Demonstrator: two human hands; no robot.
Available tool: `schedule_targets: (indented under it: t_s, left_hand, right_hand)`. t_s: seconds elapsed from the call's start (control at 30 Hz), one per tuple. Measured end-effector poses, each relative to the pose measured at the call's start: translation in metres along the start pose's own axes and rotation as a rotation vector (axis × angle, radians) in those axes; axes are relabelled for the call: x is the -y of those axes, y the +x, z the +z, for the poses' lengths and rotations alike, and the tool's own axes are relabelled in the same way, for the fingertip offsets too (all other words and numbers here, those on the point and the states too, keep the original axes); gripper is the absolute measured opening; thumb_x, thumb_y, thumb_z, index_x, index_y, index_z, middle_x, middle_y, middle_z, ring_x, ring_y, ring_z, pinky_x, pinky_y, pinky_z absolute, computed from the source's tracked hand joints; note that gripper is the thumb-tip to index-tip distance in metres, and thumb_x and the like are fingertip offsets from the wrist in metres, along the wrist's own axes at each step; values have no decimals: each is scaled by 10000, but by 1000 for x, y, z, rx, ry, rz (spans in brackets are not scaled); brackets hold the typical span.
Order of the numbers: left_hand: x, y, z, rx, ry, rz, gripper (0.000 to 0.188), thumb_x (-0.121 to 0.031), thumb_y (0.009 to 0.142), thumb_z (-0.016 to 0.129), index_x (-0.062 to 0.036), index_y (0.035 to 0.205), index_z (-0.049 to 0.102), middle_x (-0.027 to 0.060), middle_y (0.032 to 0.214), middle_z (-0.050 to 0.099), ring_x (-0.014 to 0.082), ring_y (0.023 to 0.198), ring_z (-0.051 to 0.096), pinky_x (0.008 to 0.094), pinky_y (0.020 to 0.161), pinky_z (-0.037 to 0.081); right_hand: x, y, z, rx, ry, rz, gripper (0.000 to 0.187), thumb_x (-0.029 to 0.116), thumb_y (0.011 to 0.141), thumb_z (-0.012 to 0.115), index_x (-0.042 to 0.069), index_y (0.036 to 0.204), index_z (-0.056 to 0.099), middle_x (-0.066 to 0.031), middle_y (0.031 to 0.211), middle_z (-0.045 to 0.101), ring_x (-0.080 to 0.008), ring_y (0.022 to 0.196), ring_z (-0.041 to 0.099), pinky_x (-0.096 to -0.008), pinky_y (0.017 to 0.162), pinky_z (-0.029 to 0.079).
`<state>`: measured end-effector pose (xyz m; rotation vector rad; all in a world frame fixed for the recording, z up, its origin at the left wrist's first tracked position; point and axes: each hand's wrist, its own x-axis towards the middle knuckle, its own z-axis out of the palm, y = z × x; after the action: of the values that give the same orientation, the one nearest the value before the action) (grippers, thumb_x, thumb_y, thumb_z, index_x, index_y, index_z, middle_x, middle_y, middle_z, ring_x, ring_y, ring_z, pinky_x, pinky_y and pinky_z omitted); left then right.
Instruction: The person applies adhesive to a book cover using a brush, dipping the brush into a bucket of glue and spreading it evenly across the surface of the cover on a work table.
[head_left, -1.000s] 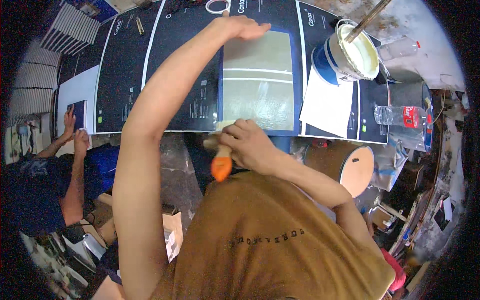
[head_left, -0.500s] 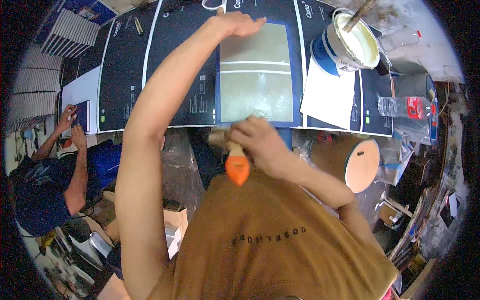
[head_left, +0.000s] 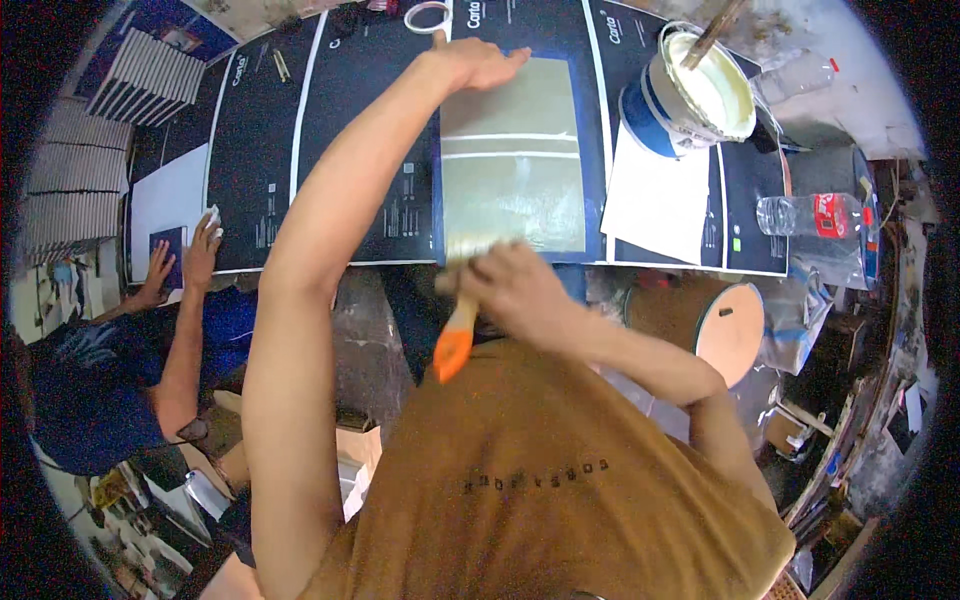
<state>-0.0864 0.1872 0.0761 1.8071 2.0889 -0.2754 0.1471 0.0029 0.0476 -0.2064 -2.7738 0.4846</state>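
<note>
On the table lies a blue sheet [head_left: 592, 215] with two grey-beige boards [head_left: 515, 195] and a narrow strip between them. A wet sheen shows on the nearer board. My left hand [head_left: 482, 65] rests at the sheet's far left corner, fingers stretched out to the right. Gripped in my right hand [head_left: 515, 290], slightly blurred, is a paintbrush [head_left: 457, 342] with an orange-ended handle pointing back toward me. Its pale bristles meet the near edge of the closer board, toward the left.
A bucket of cream-coloured paste [head_left: 690, 95] with a stick stands at right on white paper [head_left: 655, 200]. Beyond it lies a plastic bottle [head_left: 815, 215]. A tape roll [head_left: 428, 17] sits at the far edge. At left, a co-worker handles a dark book [head_left: 168, 255] near stacked books [head_left: 150, 75].
The paintbrush's bristles have come onto the near board's edge, and its handle end has swung left. The co-worker's hands have moved apart, one now holding something white.
</note>
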Motion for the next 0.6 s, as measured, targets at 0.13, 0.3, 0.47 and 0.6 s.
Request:
schedule_targets:
  t_s: [0.13,0.3,0.47,0.6]
  left_hand:
    - [-2,-5,3,33,-46,54,809,-633,964,133,-55,1311,579,172,1408,507,353,1365,406,657,1119,108]
    - [-3,0,12,-96,-50,57,892,-675,952,135,17,1238,620,200,1361,546,366,1323,461,659,1106,137]
    - [-1,0,10,-33,-54,71,876,-676,950,141,-11,1215,644,196,1358,549,367,1319,465,665,1106,124]
    - [-1,-6,9,-23,-68,59,858,-669,950,140,-34,1194,663,192,1356,552,364,1329,456,665,1103,113]
  right_hand:
    - [4,16,-29,60,121,79,324,158,798,584,146,1117,637,-69,935,602,-261,927,571,-395,824,445]
    - [-31,45,11,-126,-54,198,228,128,822,560,118,1037,633,-100,895,584,-287,892,572,-414,732,472]
    - [35,7,4,54,157,75,270,136,796,572,117,1059,632,-90,921,598,-286,893,569,-418,758,467]
    - [-1,39,-29,-229,149,114,401,82,707,628,116,1107,608,-106,926,548,-299,880,523,-407,733,434]
